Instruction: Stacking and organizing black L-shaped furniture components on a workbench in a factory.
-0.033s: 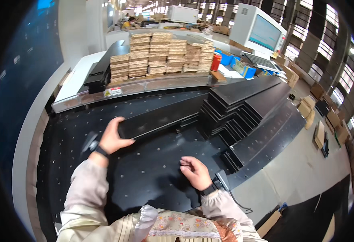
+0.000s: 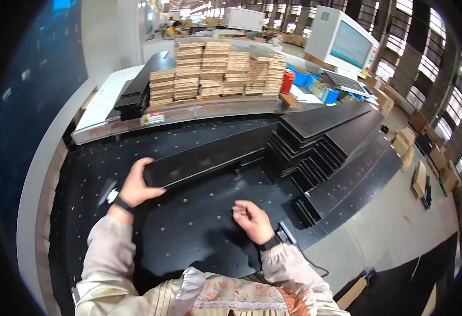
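My left hand [image 2: 136, 185] grips the left end of a long black board [image 2: 210, 155], with the fingers at its far edge and the thumb at its near edge. The board's right end reaches the stacked black boards [image 2: 315, 124], where other boards lie beneath it. My right hand [image 2: 254, 222] hovers over the dark worktable [image 2: 189, 231], its fingers loosely curled and nothing visible in them. Both wrists carry black bands; a device and cable show beside the right one.
Piles of raw chipboard strips [image 2: 215, 71] stand behind the table's back ledge [image 2: 215, 109], with more black boards [image 2: 132, 97] to their left. A red can [image 2: 288, 82], blue boxes [image 2: 323, 91], a keyboard [image 2: 347, 82] and a monitor [image 2: 341, 42] are at back right.
The long black board has slid left with my left hand on its end. My right hand has shifted slightly up and left. The whole view has shifted a little.
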Motion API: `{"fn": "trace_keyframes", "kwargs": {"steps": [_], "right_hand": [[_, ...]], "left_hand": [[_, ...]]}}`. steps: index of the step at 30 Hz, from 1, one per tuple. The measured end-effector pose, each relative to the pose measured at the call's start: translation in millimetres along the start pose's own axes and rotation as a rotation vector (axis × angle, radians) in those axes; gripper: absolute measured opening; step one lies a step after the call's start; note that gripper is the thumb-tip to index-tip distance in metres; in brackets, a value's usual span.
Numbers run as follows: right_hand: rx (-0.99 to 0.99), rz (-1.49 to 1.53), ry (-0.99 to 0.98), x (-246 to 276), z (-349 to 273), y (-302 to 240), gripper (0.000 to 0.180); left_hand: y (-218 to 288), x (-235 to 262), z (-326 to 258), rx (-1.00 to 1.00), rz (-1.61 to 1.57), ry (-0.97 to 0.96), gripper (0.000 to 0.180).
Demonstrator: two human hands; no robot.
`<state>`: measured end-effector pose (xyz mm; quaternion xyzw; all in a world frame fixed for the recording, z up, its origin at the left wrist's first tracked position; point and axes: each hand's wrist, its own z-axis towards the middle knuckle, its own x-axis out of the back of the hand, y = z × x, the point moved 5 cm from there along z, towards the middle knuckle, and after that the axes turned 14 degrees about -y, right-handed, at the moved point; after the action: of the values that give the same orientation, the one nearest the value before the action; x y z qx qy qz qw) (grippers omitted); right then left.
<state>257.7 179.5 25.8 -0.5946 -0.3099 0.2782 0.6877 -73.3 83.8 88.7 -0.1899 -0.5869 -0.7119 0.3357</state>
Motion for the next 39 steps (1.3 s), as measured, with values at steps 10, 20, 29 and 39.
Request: {"fn": "trace_keyframes", "kwargs": {"steps": [10, 20, 29, 39], "right_hand": [[-0.070, 0.979, -0.292, -141, 163, 5, 0.018], [-0.307, 1.067, -0.352, -203, 173, 44, 0.017], [-0.316, 1.049, -0.371, -196, 171, 53, 0.024], [-0.164, 0.904, -0.395, -190, 164, 41, 0.031]], "left_hand": [[-30, 137, -322, 0.461, -0.184, 0.170, 0.095], [-51, 160, -345, 0.657, 0.306, 0.113, 0.081], [-17, 28, -148, 0.220, 0.817, 0.125, 0.073], [-53, 33, -24, 0.450, 0.729, 0.038, 0.020]]}}
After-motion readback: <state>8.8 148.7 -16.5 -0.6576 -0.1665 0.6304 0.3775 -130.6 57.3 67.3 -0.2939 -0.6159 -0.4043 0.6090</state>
